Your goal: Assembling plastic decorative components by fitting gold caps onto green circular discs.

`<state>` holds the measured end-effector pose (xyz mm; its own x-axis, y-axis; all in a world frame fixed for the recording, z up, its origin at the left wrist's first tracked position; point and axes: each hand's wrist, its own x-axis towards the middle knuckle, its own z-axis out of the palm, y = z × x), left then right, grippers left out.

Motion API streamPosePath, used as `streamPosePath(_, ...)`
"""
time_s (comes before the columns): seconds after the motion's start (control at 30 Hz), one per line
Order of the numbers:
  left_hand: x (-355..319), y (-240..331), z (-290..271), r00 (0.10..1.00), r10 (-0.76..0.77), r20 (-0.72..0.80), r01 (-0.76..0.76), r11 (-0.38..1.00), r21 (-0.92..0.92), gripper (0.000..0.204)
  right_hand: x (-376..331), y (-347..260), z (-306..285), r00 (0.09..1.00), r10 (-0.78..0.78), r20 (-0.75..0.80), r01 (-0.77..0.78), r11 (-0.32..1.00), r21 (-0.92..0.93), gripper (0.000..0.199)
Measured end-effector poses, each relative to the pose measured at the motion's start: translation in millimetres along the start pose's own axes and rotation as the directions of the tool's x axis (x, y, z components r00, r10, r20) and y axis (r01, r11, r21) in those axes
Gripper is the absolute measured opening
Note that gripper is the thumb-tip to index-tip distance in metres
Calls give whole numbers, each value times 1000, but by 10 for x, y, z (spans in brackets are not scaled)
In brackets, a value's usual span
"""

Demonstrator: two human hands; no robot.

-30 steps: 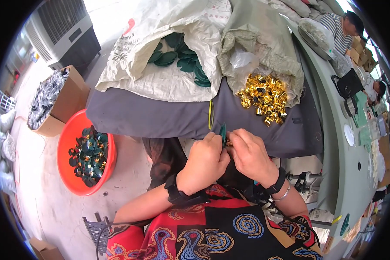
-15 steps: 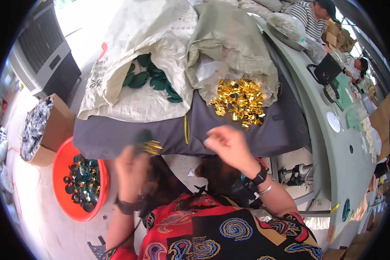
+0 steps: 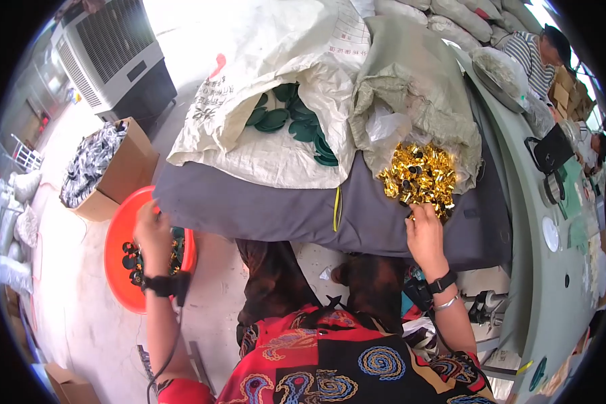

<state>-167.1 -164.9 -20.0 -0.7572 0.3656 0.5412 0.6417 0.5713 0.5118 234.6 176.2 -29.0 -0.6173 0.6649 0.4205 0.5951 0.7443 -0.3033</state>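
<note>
At far left we see a cardboard box [image 3: 129, 158] heaped with silvery grey strips [image 3: 94, 161]. Beside it, on the floor [image 3: 212, 286], stands a red basin [image 3: 119, 289] with dark green-and-gold pieces [image 3: 135, 262] in it. The left hand [image 3: 153, 232] is over the basin, fingers loosely curled; it is blurred, so we cannot tell whether it holds anything. Next, a white sack [image 3: 262, 175] gapes toward us, green discs [image 3: 304, 129] lying in its mouth. To its right, a grey-green sack [image 3: 411, 74] has clear plastic [image 3: 389, 128] bunched at its mouth, and gold pieces [image 3: 417, 172] spill out in front. The right hand [image 3: 425, 232] reaches to the near edge of that pile, fingers bent and close together; whether they grip a piece we cannot tell.

We find the strips tangled, the discs flat, round and overlapping, the sacks creased, and the gold glossy as foil, dotted with black bits.

Both sacks lie on a dark grey cloth [image 3: 269, 209] with soft wrinkles. A tall air cooler [image 3: 114, 54] stands at upper left; at right runs a long pale green table [image 3: 539, 303], with a person in a striped top [image 3: 528, 54] at its far end.
</note>
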Motion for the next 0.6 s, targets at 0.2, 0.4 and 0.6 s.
streamPosePath(0.2, 195, 1618, 1202, 701, 671, 239, -604, 738, -301, 44, -69, -21, 69, 988, -26, -151, 50, 986, 157, 26)
streamPosePath(0.4, 626, 2277, 2170, 560, 705, 435, -704, 682, -198, 36, -77, -20, 113, 965, -139, -221, 161, 983, 86, 9)
streamPosePath(0.6, 727, 2401, 2736, 466, 752, 466, -803, 581, -133, 39, -105, 6, 217, 976, -7, -219, 44, 985, 168, 21)
